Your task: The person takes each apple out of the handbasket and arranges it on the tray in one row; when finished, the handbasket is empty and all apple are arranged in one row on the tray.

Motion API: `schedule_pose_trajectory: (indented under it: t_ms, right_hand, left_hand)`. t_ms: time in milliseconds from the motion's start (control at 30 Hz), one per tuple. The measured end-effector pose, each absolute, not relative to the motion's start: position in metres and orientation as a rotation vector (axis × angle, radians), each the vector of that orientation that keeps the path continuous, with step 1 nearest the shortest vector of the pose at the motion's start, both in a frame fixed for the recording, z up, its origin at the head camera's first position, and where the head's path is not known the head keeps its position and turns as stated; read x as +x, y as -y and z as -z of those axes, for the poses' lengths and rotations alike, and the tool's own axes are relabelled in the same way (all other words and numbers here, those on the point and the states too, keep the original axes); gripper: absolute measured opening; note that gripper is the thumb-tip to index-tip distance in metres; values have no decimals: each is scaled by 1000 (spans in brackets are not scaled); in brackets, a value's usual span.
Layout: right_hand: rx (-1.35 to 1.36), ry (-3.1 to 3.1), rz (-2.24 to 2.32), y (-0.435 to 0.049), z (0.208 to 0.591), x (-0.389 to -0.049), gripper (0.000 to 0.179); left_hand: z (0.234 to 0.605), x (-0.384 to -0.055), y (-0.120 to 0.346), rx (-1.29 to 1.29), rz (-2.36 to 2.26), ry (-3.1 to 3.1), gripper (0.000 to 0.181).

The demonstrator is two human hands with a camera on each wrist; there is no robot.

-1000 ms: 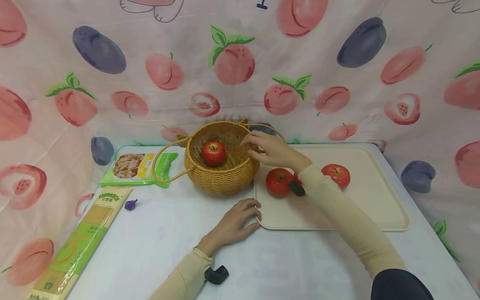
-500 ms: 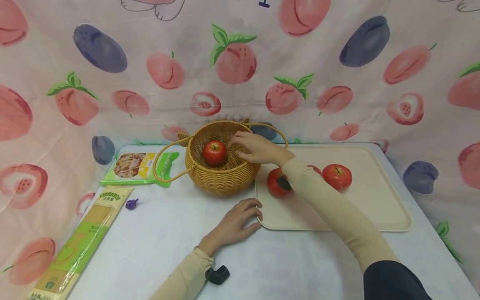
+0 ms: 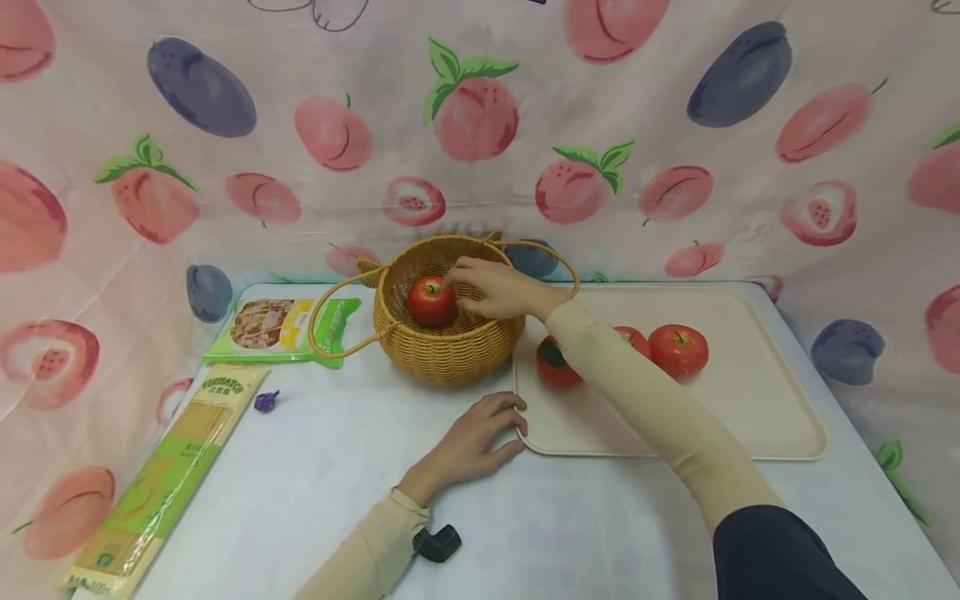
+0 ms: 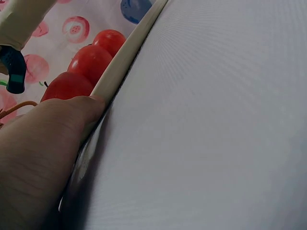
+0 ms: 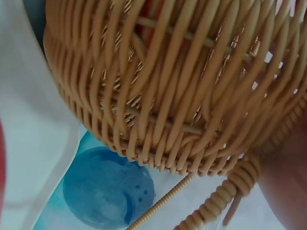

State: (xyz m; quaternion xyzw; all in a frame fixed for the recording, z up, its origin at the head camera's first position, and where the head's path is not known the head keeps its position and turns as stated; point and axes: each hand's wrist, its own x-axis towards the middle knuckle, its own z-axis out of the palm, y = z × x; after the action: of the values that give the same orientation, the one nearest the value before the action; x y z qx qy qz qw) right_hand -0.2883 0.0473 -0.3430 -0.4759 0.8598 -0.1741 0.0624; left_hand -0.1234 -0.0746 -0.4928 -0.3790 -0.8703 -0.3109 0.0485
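Note:
A red apple (image 3: 432, 301) sits inside the round wicker basket (image 3: 450, 357), left of its middle. My right hand (image 3: 498, 288) reaches over the basket's right rim, with fingertips at the apple's right side; whether they touch it I cannot tell. In the right wrist view the wicker wall (image 5: 158, 86) hides the fingers, and only a blurred part of the hand (image 5: 288, 177) shows. My left hand (image 3: 468, 442) rests at the near left corner of the beige tray (image 3: 750, 408), thumb against its rim. Several red fruits (image 3: 678, 351) stand in a row on the tray, partly behind the right sleeve.
Left of the basket lies a green snack packet (image 3: 277, 329), overlapped by the basket's left handle (image 3: 337, 358). A long noodle pack (image 3: 168, 483) lies along the table's left side, with a small purple object (image 3: 266, 402) beside it. A fruit-patterned curtain (image 3: 480, 200) hangs behind.
My right hand has moved left and down from the basket's right rim into the basket, up to the apple. The left hand keeps its place at the tray.

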Motion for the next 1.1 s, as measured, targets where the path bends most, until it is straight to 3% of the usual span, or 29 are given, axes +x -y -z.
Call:
schedule_pose_trajectory:
  t_ms: [333,1100]
  right_hand:
    - [-1418,-2529,381,-32,349,-303,34]
    - [-1326,-2388,124,-3,359,-315,66]
  left_hand:
    - [497,-124,75,-1176,942,2634,11]
    - [493,-122,76,-1167,923,2633,12]
